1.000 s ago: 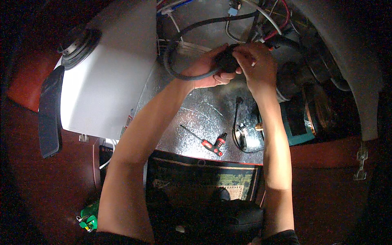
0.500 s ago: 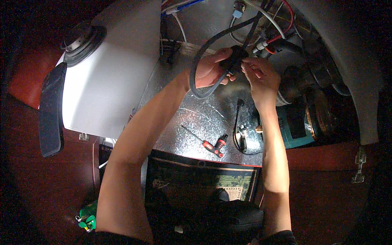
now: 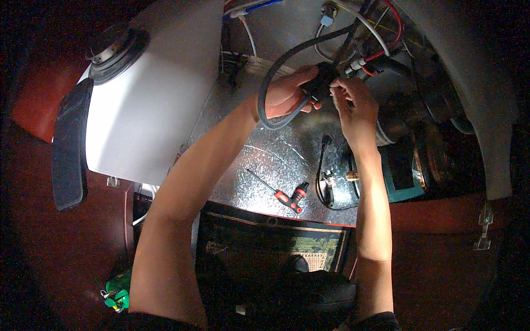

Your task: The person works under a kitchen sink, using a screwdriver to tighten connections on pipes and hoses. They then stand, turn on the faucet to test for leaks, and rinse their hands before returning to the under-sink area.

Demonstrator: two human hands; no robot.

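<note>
Over one silvery surface [image 3: 268,165]: left grip [image 3: 287,98] around one black fitting [image 3: 321,83]; one looped dark hose [image 3: 263,91]; right grip [image 3: 358,105] unclear.

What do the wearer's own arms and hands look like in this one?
Both the left hand and right hand are bare, without gloves, and no watch or bracelet shows at the wrists. The forearms are uncovered; dark, plain-looking sleeves appear only at the lower edge.
</note>
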